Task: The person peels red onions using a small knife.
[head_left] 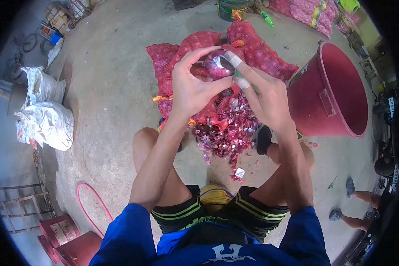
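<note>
Between my two hands, above the sacks, is a dark red onion (218, 65) with a pale patch on its right side. My left hand (194, 82) curves around the onion from the left, fingers on top and thumb below. White tape wraps some fingertips of my right hand (264, 91), which touch the onion's right side. Beneath the hands lie red mesh sacks (257, 48) filled with onions. A heap of loose red onion skins (235, 133) spreads on the floor nearer to my legs.
A large red bin (306, 95) stands open at the right. White sacks (48, 117) are at the left, red containers (77, 244) and a pink hoop (93, 190) at the lower left. A green bucket (231, 9) stands behind. Another person's legs (363, 210) show at the right.
</note>
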The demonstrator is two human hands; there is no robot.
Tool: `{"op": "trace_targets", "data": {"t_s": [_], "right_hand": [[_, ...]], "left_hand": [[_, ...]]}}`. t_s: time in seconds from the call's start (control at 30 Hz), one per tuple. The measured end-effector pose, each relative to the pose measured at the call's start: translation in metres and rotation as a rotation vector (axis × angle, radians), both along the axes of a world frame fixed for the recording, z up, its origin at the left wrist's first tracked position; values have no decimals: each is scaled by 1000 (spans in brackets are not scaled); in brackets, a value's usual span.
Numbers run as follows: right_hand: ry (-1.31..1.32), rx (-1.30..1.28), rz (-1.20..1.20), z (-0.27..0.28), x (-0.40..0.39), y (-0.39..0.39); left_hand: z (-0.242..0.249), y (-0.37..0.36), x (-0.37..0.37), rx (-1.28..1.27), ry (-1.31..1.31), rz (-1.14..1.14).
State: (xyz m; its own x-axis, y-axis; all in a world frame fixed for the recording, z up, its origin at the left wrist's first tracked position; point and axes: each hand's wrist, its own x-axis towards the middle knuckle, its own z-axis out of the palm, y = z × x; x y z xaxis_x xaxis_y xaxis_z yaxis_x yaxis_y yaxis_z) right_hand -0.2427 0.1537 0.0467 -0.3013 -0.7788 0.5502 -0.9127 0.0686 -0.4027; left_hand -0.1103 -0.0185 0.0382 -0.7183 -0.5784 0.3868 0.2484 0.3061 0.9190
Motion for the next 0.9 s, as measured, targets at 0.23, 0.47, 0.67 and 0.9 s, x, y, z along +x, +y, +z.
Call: {"op": "trace_targets", "data": {"t_s": [0.23, 0.47, 0.67, 0.9], "right_hand": [[-273, 32, 152, 18, -4, 10], [-221, -25, 165, 10, -5, 8], [-594, 48, 66, 13, 8, 2], [-815, 90, 205, 13, -2, 2]], "left_hand": [[1, 1, 2, 144, 69, -25], [0, 1, 5, 132, 78, 18], [4, 4, 3, 45, 45, 59], [-3, 0, -1, 43, 57, 15]]}}
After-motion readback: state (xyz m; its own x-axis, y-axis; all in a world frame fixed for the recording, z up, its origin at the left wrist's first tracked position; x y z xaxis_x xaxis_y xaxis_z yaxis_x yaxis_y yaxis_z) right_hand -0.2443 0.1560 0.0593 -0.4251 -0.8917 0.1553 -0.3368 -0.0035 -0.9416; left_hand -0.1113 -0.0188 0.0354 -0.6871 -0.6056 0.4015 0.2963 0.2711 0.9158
